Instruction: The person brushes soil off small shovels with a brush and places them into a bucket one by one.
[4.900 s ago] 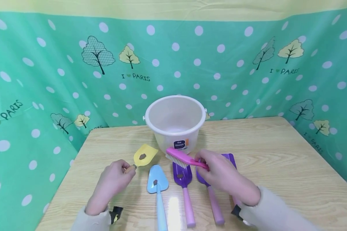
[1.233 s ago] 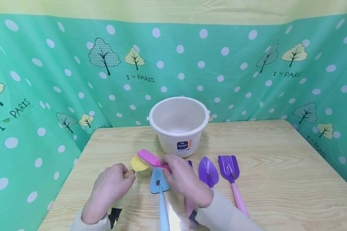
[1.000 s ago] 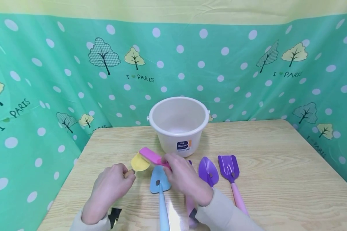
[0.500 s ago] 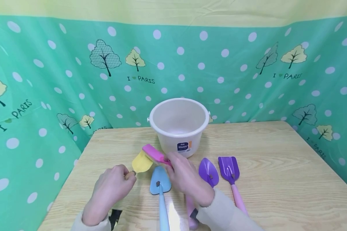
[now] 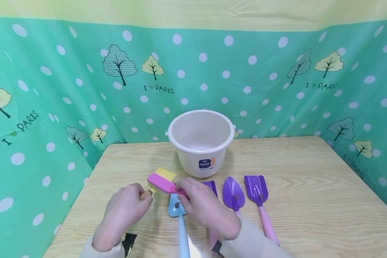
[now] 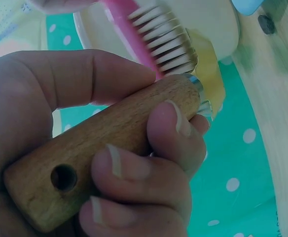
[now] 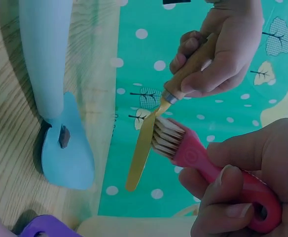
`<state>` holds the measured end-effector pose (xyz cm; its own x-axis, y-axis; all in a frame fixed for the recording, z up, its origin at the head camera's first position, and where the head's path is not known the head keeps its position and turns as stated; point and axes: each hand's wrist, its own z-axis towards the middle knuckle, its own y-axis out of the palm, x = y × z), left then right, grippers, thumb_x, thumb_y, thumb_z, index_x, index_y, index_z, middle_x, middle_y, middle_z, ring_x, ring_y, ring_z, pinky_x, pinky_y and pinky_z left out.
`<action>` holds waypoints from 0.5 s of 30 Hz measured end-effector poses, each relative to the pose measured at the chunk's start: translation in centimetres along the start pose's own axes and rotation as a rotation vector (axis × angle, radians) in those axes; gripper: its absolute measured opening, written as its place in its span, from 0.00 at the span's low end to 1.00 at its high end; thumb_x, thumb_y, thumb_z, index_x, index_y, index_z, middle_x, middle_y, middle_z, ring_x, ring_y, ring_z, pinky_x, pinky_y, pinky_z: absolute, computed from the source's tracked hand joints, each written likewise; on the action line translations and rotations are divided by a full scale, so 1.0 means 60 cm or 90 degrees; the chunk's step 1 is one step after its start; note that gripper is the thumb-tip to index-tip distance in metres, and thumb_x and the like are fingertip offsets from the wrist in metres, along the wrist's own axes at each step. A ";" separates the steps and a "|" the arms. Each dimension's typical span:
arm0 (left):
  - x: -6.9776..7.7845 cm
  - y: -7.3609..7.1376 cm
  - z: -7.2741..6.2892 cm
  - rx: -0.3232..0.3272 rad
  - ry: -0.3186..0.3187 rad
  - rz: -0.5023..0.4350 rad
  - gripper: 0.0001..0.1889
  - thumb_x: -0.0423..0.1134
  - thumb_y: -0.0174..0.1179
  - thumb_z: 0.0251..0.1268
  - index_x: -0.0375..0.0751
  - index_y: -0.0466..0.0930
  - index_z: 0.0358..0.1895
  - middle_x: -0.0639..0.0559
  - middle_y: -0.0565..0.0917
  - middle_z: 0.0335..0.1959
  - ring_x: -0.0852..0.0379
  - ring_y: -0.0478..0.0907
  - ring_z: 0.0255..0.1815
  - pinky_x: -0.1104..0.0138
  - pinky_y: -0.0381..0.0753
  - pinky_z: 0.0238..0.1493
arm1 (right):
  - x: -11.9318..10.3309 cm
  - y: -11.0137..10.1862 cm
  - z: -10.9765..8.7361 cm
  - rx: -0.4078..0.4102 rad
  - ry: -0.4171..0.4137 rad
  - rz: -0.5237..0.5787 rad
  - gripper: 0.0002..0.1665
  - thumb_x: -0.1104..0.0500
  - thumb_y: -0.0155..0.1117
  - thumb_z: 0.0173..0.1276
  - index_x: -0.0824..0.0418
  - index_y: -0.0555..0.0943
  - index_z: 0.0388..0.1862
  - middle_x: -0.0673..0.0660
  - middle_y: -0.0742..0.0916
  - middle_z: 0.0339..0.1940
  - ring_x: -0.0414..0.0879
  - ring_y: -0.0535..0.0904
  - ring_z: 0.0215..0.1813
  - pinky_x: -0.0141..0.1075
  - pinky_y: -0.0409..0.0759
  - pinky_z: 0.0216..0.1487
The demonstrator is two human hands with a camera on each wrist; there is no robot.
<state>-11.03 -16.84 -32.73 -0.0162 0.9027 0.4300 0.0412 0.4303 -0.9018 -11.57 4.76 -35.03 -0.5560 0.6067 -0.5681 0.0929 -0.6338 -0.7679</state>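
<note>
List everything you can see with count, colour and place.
Curtain: one, green and yellow, behind.
Table: one, pale wood, below the curtain.
Bucket: one, white, table's far side.
Yellow shovel: one, wooden-handled, front left of the bucket.
Brush: one, pink, against the yellow shovel.
Blue shovel: one, before the bucket.
Purple shovels: three, pink-handled, right of the blue shovel.
Bits: at least three, brown, on shovels.
Sleeves: two, pale, bottom edge.
Wrist gear: two, black, at the cuffs.
Left hand: one, gripping the yellow shovel.
Right hand: one, holding the brush.

Bucket (image 5: 189,160) blocks way ahead. Blue shovel (image 5: 182,225) lies between left hand (image 5: 126,206) and right hand (image 5: 206,205); 3 purple shovels (image 5: 233,191) crowd under and beside latter. Passage: bare table (image 5: 313,193) right of all shovels.
</note>
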 end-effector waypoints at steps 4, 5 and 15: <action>0.000 0.001 -0.001 0.001 0.002 0.004 0.10 0.43 0.54 0.60 0.41 0.76 0.28 0.52 0.72 0.16 0.56 0.68 0.16 0.64 0.64 0.17 | 0.006 0.001 0.001 -0.013 0.028 -0.016 0.12 0.61 0.61 0.66 0.54 0.80 0.49 0.46 0.81 0.39 0.36 0.73 0.36 0.28 0.74 0.36; 0.001 0.001 -0.001 0.001 0.004 0.005 0.10 0.43 0.54 0.60 0.41 0.76 0.28 0.52 0.72 0.16 0.56 0.67 0.16 0.64 0.64 0.17 | 0.007 0.001 0.002 -0.012 0.031 -0.020 0.12 0.61 0.61 0.66 0.54 0.80 0.48 0.46 0.81 0.39 0.36 0.74 0.36 0.28 0.74 0.36; 0.001 0.003 0.000 0.000 0.004 0.004 0.10 0.44 0.54 0.60 0.41 0.76 0.29 0.52 0.72 0.15 0.56 0.67 0.16 0.64 0.64 0.17 | 0.018 -0.003 0.004 0.027 0.057 -0.067 0.11 0.61 0.62 0.66 0.53 0.80 0.47 0.46 0.81 0.38 0.37 0.75 0.34 0.31 0.75 0.35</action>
<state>-11.00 -16.70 -32.87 -0.0093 0.9051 0.4250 0.0418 0.4250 -0.9042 -12.37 5.40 -35.42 -0.4851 0.7100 -0.5104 0.0023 -0.5826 -0.8127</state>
